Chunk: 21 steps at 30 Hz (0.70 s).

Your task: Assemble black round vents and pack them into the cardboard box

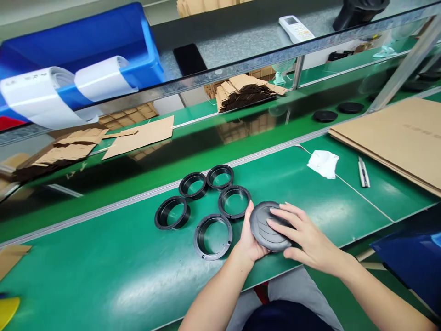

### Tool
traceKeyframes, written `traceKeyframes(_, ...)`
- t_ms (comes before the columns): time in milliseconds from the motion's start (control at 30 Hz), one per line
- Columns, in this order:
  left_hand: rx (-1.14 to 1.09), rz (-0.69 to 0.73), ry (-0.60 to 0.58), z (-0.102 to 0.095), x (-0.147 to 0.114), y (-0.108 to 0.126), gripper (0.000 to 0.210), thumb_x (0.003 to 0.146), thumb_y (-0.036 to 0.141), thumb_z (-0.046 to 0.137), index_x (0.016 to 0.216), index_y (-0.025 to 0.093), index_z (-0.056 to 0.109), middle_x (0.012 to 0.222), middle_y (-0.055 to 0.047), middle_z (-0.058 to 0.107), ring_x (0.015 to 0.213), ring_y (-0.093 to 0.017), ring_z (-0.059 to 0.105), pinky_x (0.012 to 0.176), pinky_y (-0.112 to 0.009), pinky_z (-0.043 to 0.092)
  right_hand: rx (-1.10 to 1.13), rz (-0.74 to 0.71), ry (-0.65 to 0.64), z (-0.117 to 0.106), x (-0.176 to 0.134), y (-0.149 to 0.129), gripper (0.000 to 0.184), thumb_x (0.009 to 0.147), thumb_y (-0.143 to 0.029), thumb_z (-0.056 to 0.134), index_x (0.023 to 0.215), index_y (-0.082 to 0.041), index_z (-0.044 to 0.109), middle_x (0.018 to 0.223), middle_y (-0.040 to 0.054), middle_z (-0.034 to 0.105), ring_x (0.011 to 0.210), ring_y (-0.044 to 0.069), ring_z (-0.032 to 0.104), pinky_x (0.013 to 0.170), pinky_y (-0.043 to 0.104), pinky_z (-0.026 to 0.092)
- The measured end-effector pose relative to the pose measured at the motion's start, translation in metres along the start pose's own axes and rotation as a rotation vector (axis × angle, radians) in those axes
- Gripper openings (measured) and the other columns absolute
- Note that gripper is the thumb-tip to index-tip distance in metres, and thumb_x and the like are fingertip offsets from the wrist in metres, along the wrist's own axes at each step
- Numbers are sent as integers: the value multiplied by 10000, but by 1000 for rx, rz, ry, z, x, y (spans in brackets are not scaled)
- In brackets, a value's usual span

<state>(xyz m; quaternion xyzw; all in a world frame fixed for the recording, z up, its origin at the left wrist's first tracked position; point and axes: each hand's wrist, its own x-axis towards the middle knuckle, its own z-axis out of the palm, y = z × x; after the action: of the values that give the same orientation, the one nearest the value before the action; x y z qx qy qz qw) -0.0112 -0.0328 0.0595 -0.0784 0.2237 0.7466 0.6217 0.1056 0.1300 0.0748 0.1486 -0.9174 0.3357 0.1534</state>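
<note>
Gripping a black disc [262, 226] from beneath and along its near-left edge, the left hand [250, 240] holds it over the front part of the green surface [103, 271]; the right hand [310, 239] lies on the disc's face, fingers spread and unclenched. Five black rings [199, 235] sit in a loose cluster just left of the hands. Light glares off the glossy green. Toward the right lie a crumpled white sheet [323, 164], a utility knife [363, 173] and large cardboard sheets [396, 138]. Above runs a grey shelf [234, 50] bearing a blue bin [86, 37] with white rolls [103, 78] draped over its rim, a dark phone [189, 59] and a white keypad device [296, 30]. Beyond, stacked cardboard pieces [248, 89] and a pale-green fan [283, 69] stand behind the shelf's edge.
</note>
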Motion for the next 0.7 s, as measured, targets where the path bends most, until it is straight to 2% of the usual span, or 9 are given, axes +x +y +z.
traceKeyframes(133, 188, -71, 63, -16, 11, -10, 1029, 716, 955, 327, 1173, 86, 637, 919, -158, 711, 843, -313, 655, 794, -429, 483, -132, 68, -92, 6, -4, 4, 798, 839, -608, 712, 1495, -267, 411, 1624, 96, 159, 1444, 415, 213, 1131, 607, 341)
traceKeyframes(233, 284, -43, 58, -24, 17, -14, 1141, 642, 1012, 201, 1147, 87, 639, 980, -194, 699, 937, -352, 644, 832, -467, 469, -185, 102, -172, 9, 0, 5, 1044, 734, -562, 800, 1568, -270, 244, 1630, 119, 96, 1429, 443, 239, 1071, 600, 425)
traceKeyframes(300, 308, -20, 37, -26, 21, -15, 1190, 607, 1020, 92, 1135, 103, 636, 1022, -202, 685, 971, -363, 636, 876, -522, 463, -206, 80, -212, 7, 6, 6, 1060, 758, -531, 767, 1588, -289, 155, 1618, 112, 148, 1424, 424, 263, 1065, 579, 440)
traceKeyframes(367, 307, 30, -11, -28, 25, -15, 1203, 585, 1021, 42, 1118, 118, 632, 1056, -208, 667, 1004, -374, 624, 930, -587, 441, -200, 60, -208, 1, 16, 11, 964, 822, -513, 689, 1587, -299, 142, 1591, 106, 217, 1411, 390, 302, 1069, 543, 448)
traceKeyframes(400, 306, 71, -36, -30, 27, -15, 1155, 606, 1019, 85, 1125, 138, 623, 1077, -200, 658, 1019, -372, 618, 953, -614, 424, -194, 57, -180, -2, 24, 13, 915, 847, -513, 650, 1583, -299, 149, 1574, 109, 244, 1398, 380, 325, 1068, 535, 449)
traceKeyframes(467, 334, 146, -51, -35, 32, -18, 915, 676, 949, 364, 1101, 179, 620, 1087, -166, 644, 1001, -341, 619, 957, -629, 422, -216, 59, -83, -6, 48, 17, 874, 863, -534, 603, 1579, -289, 165, 1542, 130, 272, 1365, 394, 356, 1060, 561, 439)
traceKeyframes(533, 453, 135, -64, -43, 38, -25, 638, 658, 709, 668, 1021, 184, 643, 1049, -134, 639, 932, -292, 632, 889, -556, 481, -276, 38, -20, -1, 79, 15, 887, 854, -563, 600, 1579, -280, 174, 1515, 155, 282, 1339, 423, 360, 1048, 601, 421)
traceKeyframes(600, 641, 31, -150, -51, 48, -35, 489, 580, 501, 781, 920, 167, 668, 997, -115, 636, 849, -244, 640, 755, -427, 530, -325, -32, -68, 12, 110, 10, 921, 841, -589, 624, 1581, -271, 179, 1498, 176, 281, 1329, 429, 352, 1036, 600, 423)
traceKeyframes(700, 812, -80, -326, -57, 70, -50, 462, 535, 435, 809, 892, 172, 681, 982, -89, 634, 772, -209, 648, 610, -332, 541, -370, -147, -181, 37, 140, 8, 967, 817, -658, 653, 1578, -253, 215, 1471, 204, 300, 1300, 424, 370, 1017, 587, 434)
